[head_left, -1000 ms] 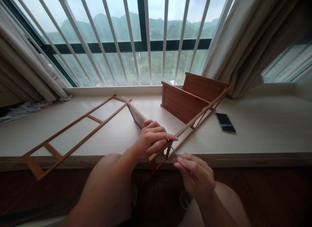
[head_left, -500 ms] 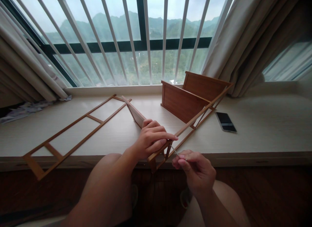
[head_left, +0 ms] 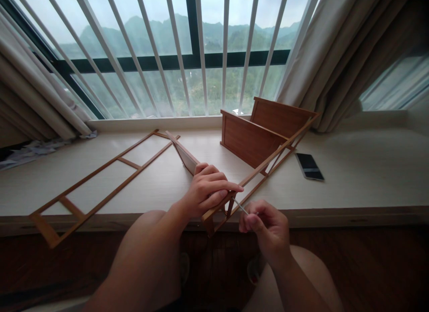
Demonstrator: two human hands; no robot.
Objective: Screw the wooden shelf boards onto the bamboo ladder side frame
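My left hand [head_left: 209, 189] is closed over a wooden shelf panel [head_left: 183, 152] where it meets the near end of a wooden side frame [head_left: 256, 171]. Its index finger stretches along the joint. My right hand [head_left: 266, 229] pinches a thin metal hex key [head_left: 240, 206], whose tip reaches the frame just below my left fingertips. Two more brown shelf panels [head_left: 253, 140] stand on edge, joined to the far part of the same frame. The spot where the key's tip meets the wood is too small to make out.
A second ladder-like wooden frame [head_left: 110, 198] lies to the left on the white window ledge [head_left: 362, 180], its near end past the front edge. A phone [head_left: 309, 166] rests to the right. Behind are a barred window and curtains [head_left: 330, 52].
My right hand has turned slightly around the hex key, its fingers shifting a little. The left hand keeps its hold, and the wooden parts stay in place.
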